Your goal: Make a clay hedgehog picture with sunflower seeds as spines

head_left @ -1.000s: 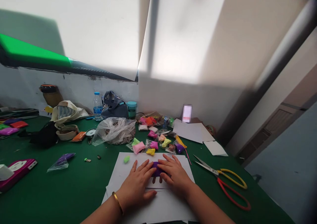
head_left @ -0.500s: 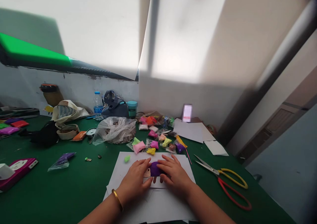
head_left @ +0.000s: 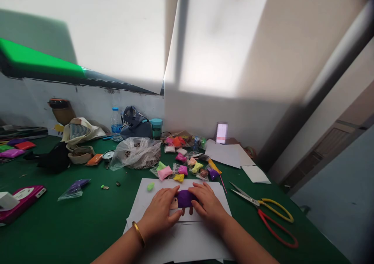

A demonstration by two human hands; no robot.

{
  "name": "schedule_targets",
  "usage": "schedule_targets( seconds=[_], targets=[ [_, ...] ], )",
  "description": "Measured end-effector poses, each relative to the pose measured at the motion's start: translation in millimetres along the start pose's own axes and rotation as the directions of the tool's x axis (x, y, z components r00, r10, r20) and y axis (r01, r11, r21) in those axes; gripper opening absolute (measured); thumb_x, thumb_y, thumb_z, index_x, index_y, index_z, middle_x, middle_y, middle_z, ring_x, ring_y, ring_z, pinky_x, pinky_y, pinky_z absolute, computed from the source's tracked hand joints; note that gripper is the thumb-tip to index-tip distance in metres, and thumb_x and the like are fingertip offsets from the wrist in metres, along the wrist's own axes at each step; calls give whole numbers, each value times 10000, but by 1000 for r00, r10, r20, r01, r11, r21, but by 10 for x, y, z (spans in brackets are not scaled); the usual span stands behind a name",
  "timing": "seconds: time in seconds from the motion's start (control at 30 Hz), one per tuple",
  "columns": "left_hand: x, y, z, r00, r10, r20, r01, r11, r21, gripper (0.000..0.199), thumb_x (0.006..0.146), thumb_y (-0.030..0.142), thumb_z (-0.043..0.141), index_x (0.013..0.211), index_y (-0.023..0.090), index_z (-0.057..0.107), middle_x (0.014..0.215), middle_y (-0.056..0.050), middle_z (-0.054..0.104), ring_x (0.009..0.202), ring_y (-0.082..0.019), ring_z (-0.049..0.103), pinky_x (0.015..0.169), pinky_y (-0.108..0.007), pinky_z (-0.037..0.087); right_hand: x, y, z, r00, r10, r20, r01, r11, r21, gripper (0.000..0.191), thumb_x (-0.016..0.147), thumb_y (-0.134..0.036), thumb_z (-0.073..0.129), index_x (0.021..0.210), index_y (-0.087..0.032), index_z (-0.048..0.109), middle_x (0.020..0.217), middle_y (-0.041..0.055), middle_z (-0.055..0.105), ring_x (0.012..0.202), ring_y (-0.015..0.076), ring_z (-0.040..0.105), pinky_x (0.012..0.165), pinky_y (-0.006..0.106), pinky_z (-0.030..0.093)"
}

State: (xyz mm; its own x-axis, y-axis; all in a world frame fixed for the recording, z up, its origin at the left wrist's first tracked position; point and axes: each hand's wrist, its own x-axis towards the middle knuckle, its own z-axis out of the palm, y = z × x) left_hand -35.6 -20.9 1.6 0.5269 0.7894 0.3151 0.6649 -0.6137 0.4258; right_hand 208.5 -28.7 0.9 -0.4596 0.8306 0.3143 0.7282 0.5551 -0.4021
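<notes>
A flat clay figure with a purple body (head_left: 185, 199), a pale pink head (head_left: 174, 203) with a dark dot, and brown legs (head_left: 191, 210) lies on white paper (head_left: 201, 238). At its left side my left hand (head_left: 162, 207), with a gold bangle on the wrist, touches the head end, fingers spread. My right hand (head_left: 208, 202) rests against the purple body's right end, its fingers apart. Neither hand is closed round the figure. A small green clay lump (head_left: 150, 187) sits on the paper's upper left.
Scissors (head_left: 257, 203) lie open at the right. Behind the paper are bagged clay pieces (head_left: 165, 173) and a plastic bag (head_left: 137, 153). A purple clay packet (head_left: 75, 188) and a magenta power strip (head_left: 25, 201) are at the left; a bottle (head_left: 116, 125) stands by the wall.
My right hand has shifted slightly right and its fingers have drawn back, showing more of the purple body. The left hand stays nearly in place.
</notes>
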Motion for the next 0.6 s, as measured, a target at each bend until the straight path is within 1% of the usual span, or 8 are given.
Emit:
schedule_targets(
  seconds=[0.07,0.13,0.2,0.27,0.37,0.43,0.5,0.6],
  targets=[
    [-4,10,-8,1000,11,20,-11,999,31,633,838,422,638,1415,230,464,1371,-100,568,1272,-307,495,1104,-503,391,1,-8,8,1000,10,1,-10,1000,-2,378,935,-321,488,1283,-245,616,1318,86,637,1350,293,453,1162,585,212],
    [-3,18,-14,998,35,53,-38,997,69,577,848,459,627,1380,266,513,1393,-74,557,1307,-316,462,1127,-521,358,5,-38,12,1000,14,12,-14,1000,-4,334,945,-308,481,1229,-279,655,1300,53,652,1347,287,455,1166,599,181],
    [0,23,-12,993,57,101,-68,992,105,542,848,482,626,1353,303,545,1405,-49,555,1335,-328,436,1140,-547,325,10,-71,10,1000,20,18,-19,1000,-7,320,949,-300,481,1210,-301,667,1287,33,661,1342,279,460,1169,608,154],
    [2,25,-4,989,60,138,-78,989,128,543,840,491,636,1346,314,553,1409,-44,557,1351,-342,420,1145,-582,293,12,-92,5,1000,23,19,-23,1000,-10,317,948,-298,485,1205,-307,671,1278,30,667,1333,274,470,1170,610,145],
    [0,29,11,988,62,144,-81,988,133,561,830,477,650,1355,312,542,1413,-47,555,1363,-345,406,1153,-601,259,14,-97,-2,999,27,16,-27,1000,-14,314,952,-304,480,1200,-300,675,1294,37,658,1335,275,470,1164,608,167],
    [-3,34,16,988,73,140,-91,987,130,558,832,474,647,1356,319,538,1417,-42,550,1371,-341,396,1164,-599,235,15,-94,-4,1000,26,14,-26,999,-20,332,955,-309,478,1235,-293,655,1329,46,634,1351,280,452,1159,608,182],
    [-6,43,15,987,73,145,-93,987,132,567,831,480,645,1362,321,530,1424,-43,543,1376,-343,389,1166,-608,215,17,-95,-4,999,14,32,-13,999,-30,350,961,-310,467,1269,-297,633,1348,46,621,1362,281,441,1160,610,176],
    [-5,61,6,984,66,167,-89,987,135,596,827,500,644,1378,316,510,1436,-53,530,1381,-355,380,1157,-631,207,20,-108,-8,998,7,61,-5,999,-37,350,974,-301,441,1267,-318,633,1334,26,632,1367,275,438,1166,618,144]
  ],
)
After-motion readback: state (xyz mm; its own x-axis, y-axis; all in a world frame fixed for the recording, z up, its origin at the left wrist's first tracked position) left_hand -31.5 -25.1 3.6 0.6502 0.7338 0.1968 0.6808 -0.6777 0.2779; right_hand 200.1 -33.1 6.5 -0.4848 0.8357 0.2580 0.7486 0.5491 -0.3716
